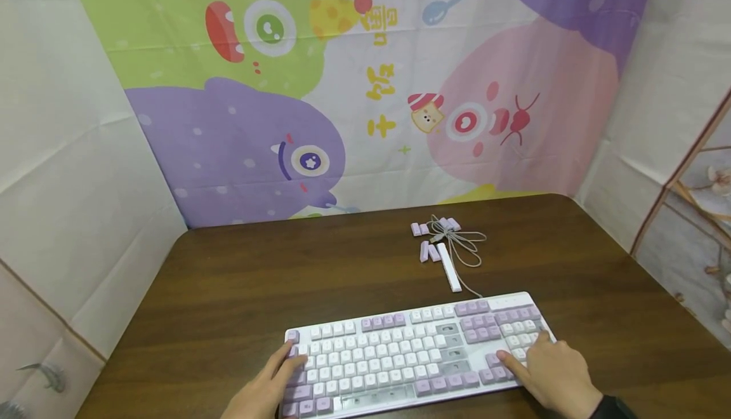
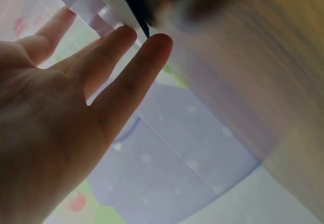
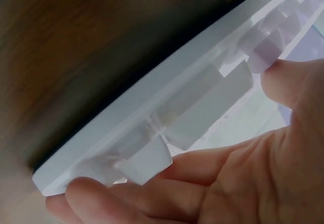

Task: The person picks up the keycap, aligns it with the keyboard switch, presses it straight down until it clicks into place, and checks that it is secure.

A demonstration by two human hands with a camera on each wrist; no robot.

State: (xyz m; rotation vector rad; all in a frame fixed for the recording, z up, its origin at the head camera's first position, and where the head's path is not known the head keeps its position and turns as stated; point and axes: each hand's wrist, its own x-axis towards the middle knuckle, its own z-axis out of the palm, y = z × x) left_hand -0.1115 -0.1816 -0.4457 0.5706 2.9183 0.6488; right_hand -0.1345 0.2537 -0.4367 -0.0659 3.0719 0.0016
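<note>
A white and lavender keyboard (image 1: 377, 359) lies on the desk, with a bare grey strip where the space bar sits and more bare spots near the enter key. At its left end is my left hand (image 1: 265, 384), fairly straight fingers touching the edge and the end keys; the left wrist view shows the fingers (image 2: 129, 82) spread. My right hand (image 1: 554, 371) holds the right end, thumb on a lavender key by the arrow cluster. In the right wrist view its other fingers (image 3: 96, 196) bend around the keyboard's corner.
Behind the keyboard lie a long white keycap (image 1: 448, 268), several loose lavender keycaps (image 1: 424, 251) and a coiled grey cable (image 1: 468, 236) running to the keyboard. The brown desk (image 1: 274, 273) meets a cartoon-printed cloth (image 1: 240, 146) at the back.
</note>
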